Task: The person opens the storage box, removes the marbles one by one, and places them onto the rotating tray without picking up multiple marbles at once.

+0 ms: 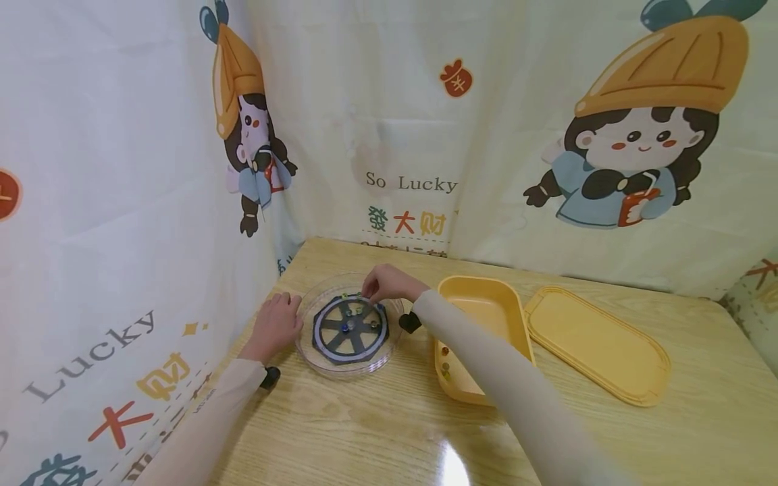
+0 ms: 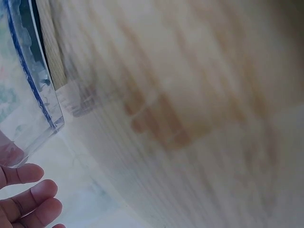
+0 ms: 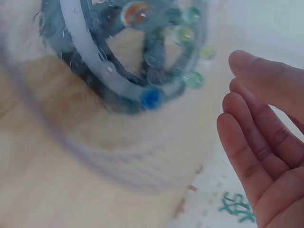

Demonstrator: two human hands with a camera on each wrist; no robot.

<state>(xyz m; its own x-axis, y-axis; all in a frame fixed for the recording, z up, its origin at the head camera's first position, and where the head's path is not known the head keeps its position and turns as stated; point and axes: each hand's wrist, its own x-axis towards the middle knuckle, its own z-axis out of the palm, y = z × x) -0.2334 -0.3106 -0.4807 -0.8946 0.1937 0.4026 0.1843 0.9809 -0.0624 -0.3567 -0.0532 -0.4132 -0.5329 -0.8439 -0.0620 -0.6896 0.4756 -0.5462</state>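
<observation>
A round clear dish point(image 1: 358, 370) stands on the table, with a dark wheel-shaped insert point(image 1: 321, 337) showing in it. Several glass marbles lie there, among them a blue marble point(image 3: 151, 98), an orange-streaked marble point(image 3: 135, 14) and a green marble point(image 3: 193, 80). Over the dish's far right part is my right hand point(image 1: 389, 283). Its thumb and fingers are loosely bent, and no marble shows between them in the right wrist view. At the dish's left side rests my left hand point(image 1: 277, 327), fingers relaxed against the clear wall point(image 2: 56, 116).
Right of the dish stands a yellow tub point(image 1: 527, 344), partly covered by my right forearm; a brown marble point(image 1: 445, 351) and a yellow-green marble point(image 1: 446, 374) lie inside. Beyond it lies a flat yellow lid point(image 1: 598, 344). Printed curtains point(image 1: 395, 115) border the table at the back and left.
</observation>
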